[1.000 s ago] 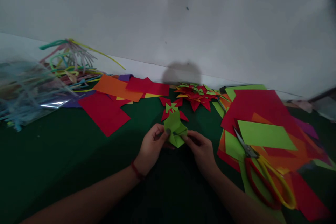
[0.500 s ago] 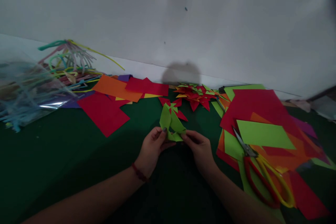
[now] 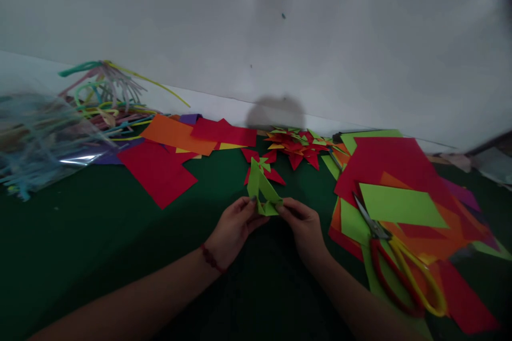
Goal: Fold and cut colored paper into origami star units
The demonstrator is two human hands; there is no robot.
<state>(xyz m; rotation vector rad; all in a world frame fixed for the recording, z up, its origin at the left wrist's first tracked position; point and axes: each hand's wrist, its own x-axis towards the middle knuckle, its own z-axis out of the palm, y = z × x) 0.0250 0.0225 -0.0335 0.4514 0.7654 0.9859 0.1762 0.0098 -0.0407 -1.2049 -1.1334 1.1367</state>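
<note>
A folded light-green paper strip (image 3: 269,189), bent into a triangular loop with a gap in its middle, is held upright between both hands. My left hand (image 3: 236,229) pinches its lower left corner, thumb toward me. At the lower right corner, my right hand (image 3: 306,226) grips it between thumb and fingers. Just behind the strip lies a red paper flower (image 3: 274,175) with a green centre, partly covered by it. Farther back is a pile of red, orange and green paper flowers (image 3: 298,144).
Scissors (image 3: 380,232) with red and yellow handles lie on coloured paper sheets (image 3: 392,160) at right. Red and orange paper pieces (image 3: 160,170) spread at left, beside a clear bag (image 3: 48,133) of pipe cleaners (image 3: 116,85). A pale wall (image 3: 200,21) rises behind the green tabletop (image 3: 100,240).
The green strip has turned and narrowed slightly, its left side now slimmer. Both hands keep their hold at nearly the same place.
</note>
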